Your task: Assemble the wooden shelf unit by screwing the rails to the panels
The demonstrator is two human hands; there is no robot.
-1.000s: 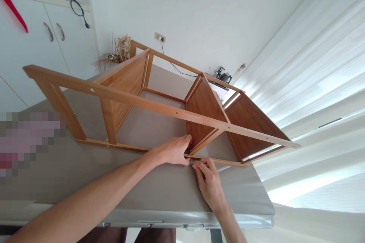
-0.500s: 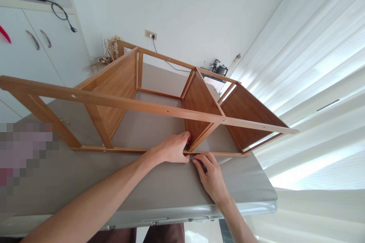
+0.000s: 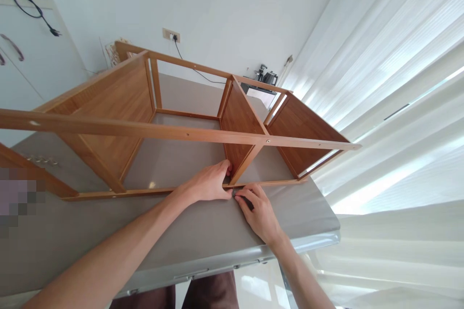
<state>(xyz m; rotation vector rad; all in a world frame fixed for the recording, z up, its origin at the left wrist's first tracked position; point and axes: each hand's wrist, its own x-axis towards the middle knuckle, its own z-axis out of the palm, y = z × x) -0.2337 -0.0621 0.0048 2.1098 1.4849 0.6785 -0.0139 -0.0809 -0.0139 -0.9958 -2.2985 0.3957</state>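
Note:
A brown wooden shelf frame (image 3: 152, 129) lies on its side on the grey-covered table, with several panels set across it. My left hand (image 3: 209, 184) is closed around the near lower rail (image 3: 145, 193) where the middle panel (image 3: 237, 128) meets it, fingers inside and thumb on the outer side. Just outside that joint, my right hand (image 3: 260, 213) pinches a small, thin metal tool (image 3: 234, 194) that looks like a hex key. Its tip is at the rail beside my left thumb. Fingers hide most of the tool and the contact point.
Several small metal fittings (image 3: 42, 160) lie on the table (image 3: 195, 236) at the left, near a pixelated patch. The frame's upper rail crosses above my hands. White curtains (image 3: 391, 154) hang at the right. Behind are a wall socket (image 3: 171, 35) and a black kettle (image 3: 270, 77).
The view has shifted, so the frame and both hands appear further left and slightly higher. Both hands stay at the same joint, with little visible change in their grip.

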